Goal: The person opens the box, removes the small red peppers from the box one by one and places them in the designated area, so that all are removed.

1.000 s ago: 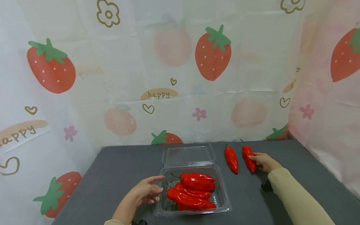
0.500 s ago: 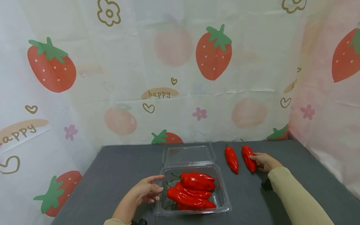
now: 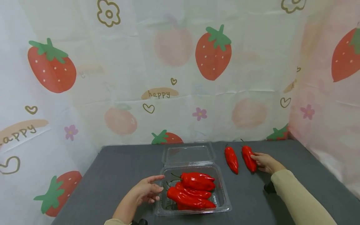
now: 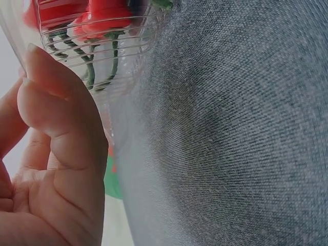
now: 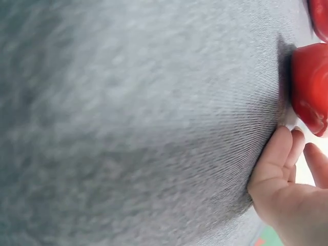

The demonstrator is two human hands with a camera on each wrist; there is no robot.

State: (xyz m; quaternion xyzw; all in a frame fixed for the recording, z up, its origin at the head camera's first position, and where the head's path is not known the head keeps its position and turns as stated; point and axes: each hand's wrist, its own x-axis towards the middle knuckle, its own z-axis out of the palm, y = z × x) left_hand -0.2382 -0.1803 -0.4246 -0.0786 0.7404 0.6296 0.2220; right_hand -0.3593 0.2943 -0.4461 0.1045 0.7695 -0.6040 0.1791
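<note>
A clear plastic clamshell box (image 3: 222, 204) stands with its lid folded back; several red peppers (image 3: 191, 198) with green stems lie in it. Beside its left wall is my left hand (image 3: 144, 190), the index finger extended to the rim and the other fingers loosely bent, holding nothing. In the left wrist view, stems (image 4: 89, 64) show through the box wall near the fingertips. A red pepper (image 3: 248, 158) lies on the table at the right. My right hand (image 3: 265, 162) is at that pepper's right side, fingers loosely extended; the right wrist view shows a small gap between fingers and pepper (image 5: 310, 84).
Another red pepper (image 3: 231, 160) lies between the box and the pepper by my right hand. The box lid (image 3: 188, 154) lies toward the back of the dark grey table (image 3: 126, 162). A strawberry-printed cloth (image 3: 174, 72) hangs behind the table.
My right hand and sleeve have drawn slightly to the right, and the fingers now cover less of the pepper. The left hand and box stay in place.
</note>
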